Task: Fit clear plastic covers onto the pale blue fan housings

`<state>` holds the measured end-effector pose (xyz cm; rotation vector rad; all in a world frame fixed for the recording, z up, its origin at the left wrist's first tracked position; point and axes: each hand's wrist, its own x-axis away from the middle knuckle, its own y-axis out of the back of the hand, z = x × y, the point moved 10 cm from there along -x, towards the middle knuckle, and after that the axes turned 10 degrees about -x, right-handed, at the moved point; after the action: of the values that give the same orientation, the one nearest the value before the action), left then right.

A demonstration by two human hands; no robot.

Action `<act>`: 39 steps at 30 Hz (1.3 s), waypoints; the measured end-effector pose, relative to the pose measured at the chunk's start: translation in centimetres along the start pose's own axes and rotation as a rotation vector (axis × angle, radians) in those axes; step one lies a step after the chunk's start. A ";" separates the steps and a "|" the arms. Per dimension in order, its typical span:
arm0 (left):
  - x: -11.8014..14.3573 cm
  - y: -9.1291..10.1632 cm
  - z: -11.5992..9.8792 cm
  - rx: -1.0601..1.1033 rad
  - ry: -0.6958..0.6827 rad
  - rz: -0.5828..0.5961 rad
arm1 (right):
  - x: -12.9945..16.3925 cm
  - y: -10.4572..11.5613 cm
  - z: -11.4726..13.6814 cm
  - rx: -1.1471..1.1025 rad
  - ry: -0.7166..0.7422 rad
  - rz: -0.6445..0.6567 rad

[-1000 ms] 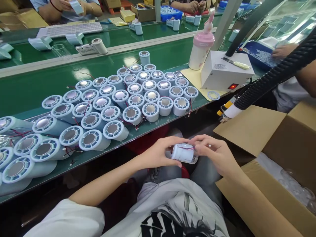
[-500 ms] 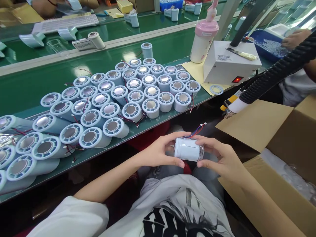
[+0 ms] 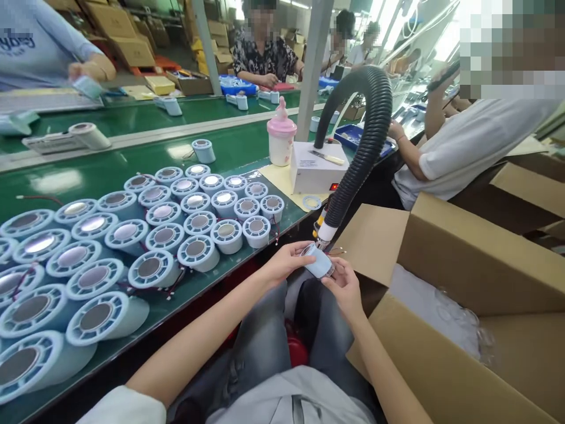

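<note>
Between my two hands is a light-blue cylindrical housing (image 3: 318, 263), tilted, with a clear plastic rim at its lower right end and thin wires beside it. My left hand (image 3: 286, 259) grips its upper left end with thumb and fingers. Around the lower right end close the fingers of my right hand (image 3: 345, 288). Just above the housing sits the metal-tipped nozzle (image 3: 325, 234) of a black corrugated hose (image 3: 368, 135); whether they touch I cannot tell. Many similar housings (image 3: 194, 250) with round metallic discs on top stand on the green bench to the left.
A white box with a red lit switch (image 3: 315, 171) holds the hose, beside a pink-lidded bottle (image 3: 281, 138). A light-blue ring (image 3: 312, 202) lies near the bench edge. At right stands an open carton (image 3: 477, 247) with clear plastic parts (image 3: 457, 315). Several people work nearby.
The view has swung up and right. My hands have brought the housing up under the hose nozzle and tilted it.
</note>
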<state>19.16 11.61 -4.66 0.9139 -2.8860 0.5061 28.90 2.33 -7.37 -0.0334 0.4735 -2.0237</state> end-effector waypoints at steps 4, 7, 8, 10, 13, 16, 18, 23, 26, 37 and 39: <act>-0.3 0.8 -0.5 -0.041 0.002 -0.005 | -1.1 -0.3 0.0 -0.019 0.002 0.037; 0.8 2.0 -0.6 -0.072 0.004 -0.015 | -1.4 -1.6 0.3 -0.011 -0.009 0.121; 1.4 2.3 -0.6 -0.087 0.009 -0.015 | -1.3 -2.1 0.5 0.000 -0.014 0.157; 3.3 2.9 -0.4 -0.122 0.028 -0.011 | -0.6 -3.3 1.1 0.036 -0.029 0.233; 6.9 2.8 0.1 -0.172 0.084 0.004 | 1.4 -5.0 2.6 0.096 -0.067 0.340; 10.6 1.7 -0.1 -0.235 0.075 0.054 | 3.8 -6.6 5.0 0.209 -0.066 0.448; 12.4 0.6 -1.1 -0.293 0.004 0.091 | 5.2 -7.7 6.7 0.332 -0.030 0.530; 15.0 -1.1 -3.7 -0.485 -0.130 0.111 | 6.8 -9.0 8.5 0.362 -0.130 0.609; 15.6 -1.3 -4.7 -0.608 -0.161 0.083 | 7.1 -9.0 8.2 0.287 -0.266 0.586; 15.8 -1.9 -5.3 -0.653 -0.190 0.090 | 7.5 -8.9 7.2 0.045 -0.512 0.500; 15.7 -2.1 -5.2 -0.646 -0.180 0.092 | 7.7 -8.7 6.8 -0.005 -0.567 0.473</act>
<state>7.28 3.12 3.45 0.7409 -2.9308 -0.5118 19.30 -2.88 0.55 -0.4449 0.1056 -1.4612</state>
